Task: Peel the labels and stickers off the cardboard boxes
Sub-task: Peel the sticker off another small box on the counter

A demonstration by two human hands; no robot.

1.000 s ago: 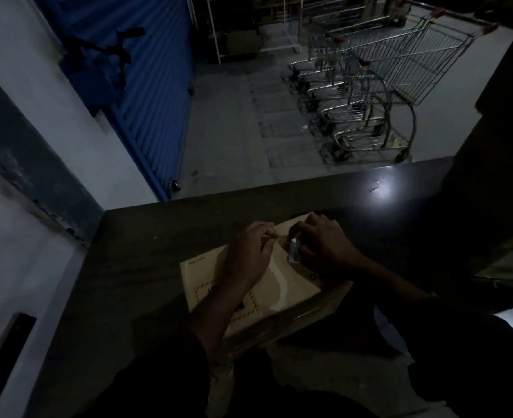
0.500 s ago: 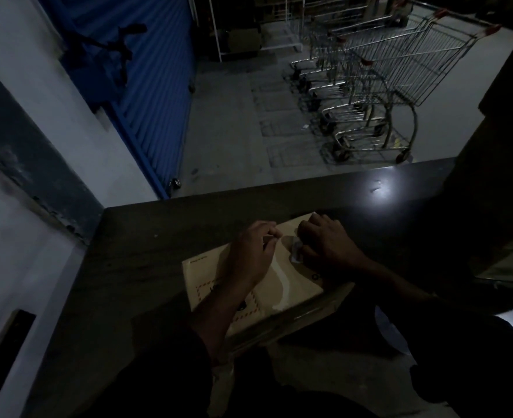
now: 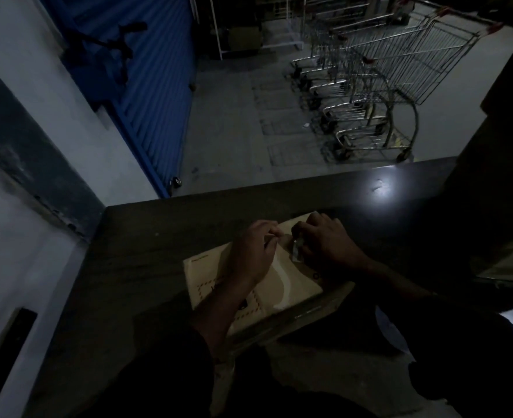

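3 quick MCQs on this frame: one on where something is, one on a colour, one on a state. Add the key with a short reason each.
1. Where does the cardboard box lie?
A. in a shopping cart
B. on the dark counter
C. on the floor

2. What colour is the roller shutter?
A. blue
B. red
C. green

3. What is the right hand doing?
A. hanging idle off the counter
B. pushing a cart
C. pinching a small pale strip at the box's top face

Key: 1 B, the box rests flat on the counter. 2 A, its ribbed slats show blue. 3 C, its fingertips are curled on the strip, with the left hand resting on the box beside it.
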